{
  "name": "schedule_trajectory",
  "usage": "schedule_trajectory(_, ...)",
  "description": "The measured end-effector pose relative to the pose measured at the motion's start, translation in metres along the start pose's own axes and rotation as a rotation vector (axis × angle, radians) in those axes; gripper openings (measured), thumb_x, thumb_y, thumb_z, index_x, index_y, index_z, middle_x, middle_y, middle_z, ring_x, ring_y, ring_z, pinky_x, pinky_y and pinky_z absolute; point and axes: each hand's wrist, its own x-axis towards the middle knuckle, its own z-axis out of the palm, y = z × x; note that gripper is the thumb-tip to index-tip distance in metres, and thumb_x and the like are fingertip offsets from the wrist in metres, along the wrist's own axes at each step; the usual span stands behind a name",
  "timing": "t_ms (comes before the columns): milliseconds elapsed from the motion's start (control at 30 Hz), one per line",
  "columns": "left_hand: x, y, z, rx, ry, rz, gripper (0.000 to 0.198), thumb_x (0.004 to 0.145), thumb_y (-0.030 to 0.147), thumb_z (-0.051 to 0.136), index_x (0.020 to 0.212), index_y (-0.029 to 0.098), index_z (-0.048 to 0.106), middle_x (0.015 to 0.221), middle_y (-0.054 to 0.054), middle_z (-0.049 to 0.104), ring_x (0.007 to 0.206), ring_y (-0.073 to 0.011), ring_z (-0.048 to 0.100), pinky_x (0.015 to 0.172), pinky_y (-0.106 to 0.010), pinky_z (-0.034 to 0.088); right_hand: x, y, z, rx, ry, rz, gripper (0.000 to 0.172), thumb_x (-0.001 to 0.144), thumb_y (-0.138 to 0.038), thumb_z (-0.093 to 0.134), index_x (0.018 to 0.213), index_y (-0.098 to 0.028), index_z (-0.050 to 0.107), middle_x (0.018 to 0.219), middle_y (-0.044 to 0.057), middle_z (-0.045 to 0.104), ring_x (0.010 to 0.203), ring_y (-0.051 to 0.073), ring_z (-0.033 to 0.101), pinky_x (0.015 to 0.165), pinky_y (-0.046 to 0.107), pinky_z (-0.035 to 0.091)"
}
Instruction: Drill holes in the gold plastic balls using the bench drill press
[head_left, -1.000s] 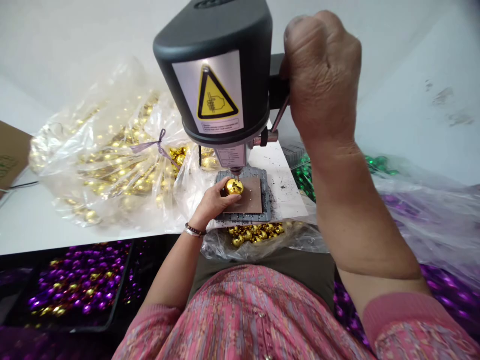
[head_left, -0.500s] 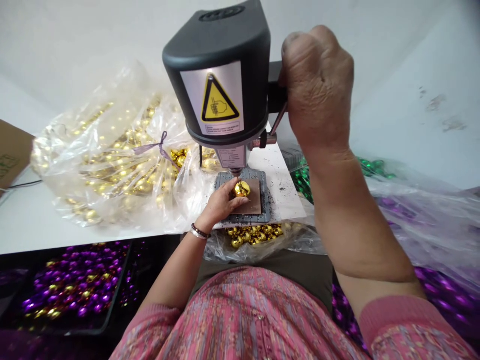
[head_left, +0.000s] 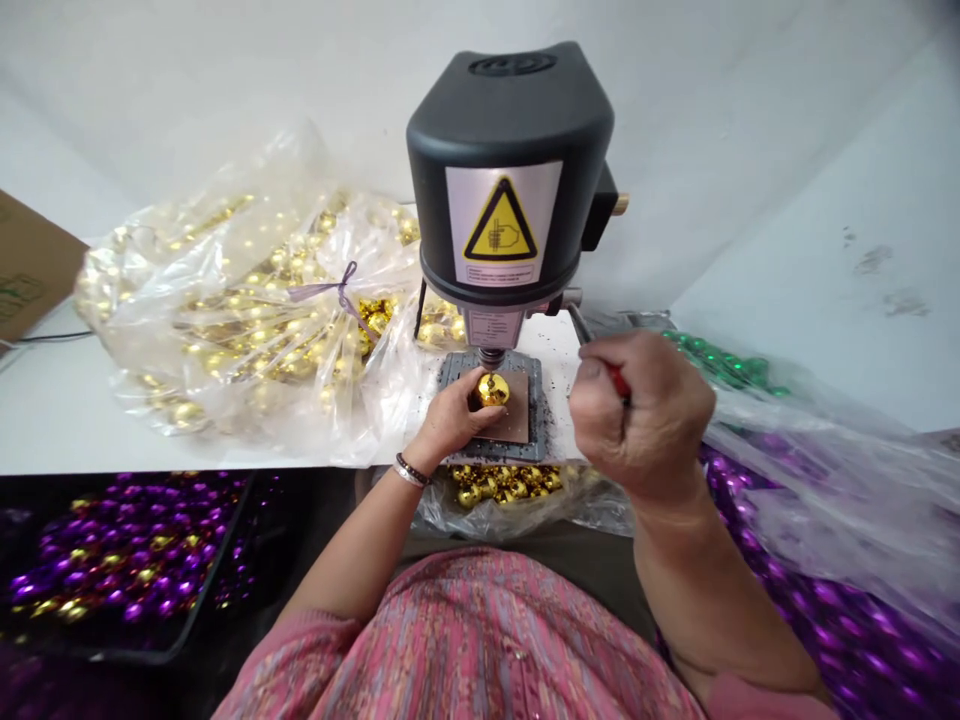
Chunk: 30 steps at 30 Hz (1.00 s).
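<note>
A shiny gold ball (head_left: 493, 390) is being held on a brown pad (head_left: 517, 422) by the left hand (head_left: 451, 420), directly beneath the chuck (head_left: 491, 356) of a black bench drill (head_left: 510, 170). The hand is closed around the ball, with the fingers (head_left: 457, 392) being curled over its near side. The pad is being carried by the grey base plate (head_left: 452, 372) of the drill, which is being kept on a white sheet (head_left: 561, 375) flecked with dark specks. The right hand (head_left: 645, 420) is being held closed in a fist beside the drill, around a red handle (head_left: 619, 380); it is mostly being hidden by the fingers, so what it belongs to cannot be told.

Many gold balls are being contained in a large clear plastic bag (head_left: 247, 320) on the tabletop (head_left: 52, 430), its neck being tied with a purple ribbon (head_left: 341, 288). More gold balls are being held in a smaller clear bag (head_left: 502, 500) at the tabletop's front edge. Purple and gold balls are being held in a black tray (head_left: 127, 560) below the tabletop on the left. Green balls (head_left: 724, 362) and purple balls (head_left: 832, 610) are being kept in clear plastic on the right.
</note>
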Motion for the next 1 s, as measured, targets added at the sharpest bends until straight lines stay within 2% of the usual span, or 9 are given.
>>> schedule_trajectory(133, 0.0, 0.0, 0.0, 0.014, 0.011, 0.011, 0.053, 0.08, 0.032, 0.072, 0.131, 0.022, 0.061, 0.116, -0.004, 0.072, 0.101, -0.0221, 0.066, 0.091, -0.031, 0.05, -0.019, 0.001, 0.01, 0.031, 0.027, 0.034, 0.012, 0.083, -0.018, 0.05, 0.088, -0.025, 0.058, 0.071, 0.0, 0.061, 0.068, 0.016, 0.057, 0.064, 0.033, 0.047)
schedule_trajectory(267, 0.0, 0.001, -0.001, 0.01, 0.0, 0.012, 0.051, 0.08, 0.03, 0.072, 0.129, 0.022, 0.062, 0.114, -0.003, 0.073, 0.099, -0.0217, 0.067, 0.09, -0.031, 0.051, -0.026, 0.005, 0.023, 0.089, 0.109, 0.03, 0.013, 0.083, -0.017, 0.049, 0.089, -0.025, 0.057, 0.071, -0.001, 0.058, 0.068, 0.016, 0.057, 0.063, 0.032, 0.048)
schedule_trajectory(500, -0.001, 0.001, -0.004, -0.007, -0.023, 0.012, 0.056, 0.081, 0.03, 0.071, 0.134, 0.018, 0.058, 0.119, -0.006, 0.072, 0.103, -0.0232, 0.066, 0.095, -0.033, 0.05, -0.041, 0.012, 0.038, 0.215, 0.199, 0.001, 0.027, 0.082, -0.016, 0.05, 0.104, -0.028, 0.057, 0.078, 0.0, 0.062, 0.077, 0.018, 0.063, 0.07, 0.035, 0.056)
schedule_trajectory(733, -0.001, -0.001, -0.003, -0.052, -0.035, 0.023, 0.056, 0.082, 0.032, 0.071, 0.134, 0.018, 0.057, 0.116, -0.007, 0.071, 0.102, -0.0241, 0.065, 0.092, -0.034, 0.05, -0.049, 0.015, 0.048, 0.255, 0.25, -0.006, 0.026, 0.084, -0.015, 0.048, 0.107, -0.025, 0.056, 0.08, 0.0, 0.062, 0.078, 0.016, 0.066, 0.074, 0.035, 0.057)
schedule_trajectory(867, -0.001, -0.004, -0.001, -0.054, -0.03, 0.022, 0.056, 0.081, 0.033, 0.071, 0.133, 0.016, 0.058, 0.116, -0.009, 0.071, 0.103, -0.0254, 0.065, 0.092, -0.036, 0.049, -0.063, 0.022, 0.057, 0.26, 0.229, -0.011, 0.023, 0.086, -0.014, 0.049, 0.106, -0.022, 0.057, 0.083, 0.001, 0.062, 0.083, 0.016, 0.067, 0.077, 0.035, 0.057)
schedule_trajectory(1000, 0.0, -0.005, -0.001, -0.068, -0.045, 0.016, 0.055, 0.08, 0.033, 0.072, 0.131, 0.017, 0.058, 0.115, -0.008, 0.071, 0.102, -0.0251, 0.065, 0.092, -0.036, 0.049, -0.063, 0.021, 0.052, 0.27, 0.216, -0.003, 0.018, 0.088, -0.017, 0.049, 0.104, -0.022, 0.058, 0.084, 0.001, 0.063, 0.085, 0.016, 0.067, 0.075, 0.032, 0.056)
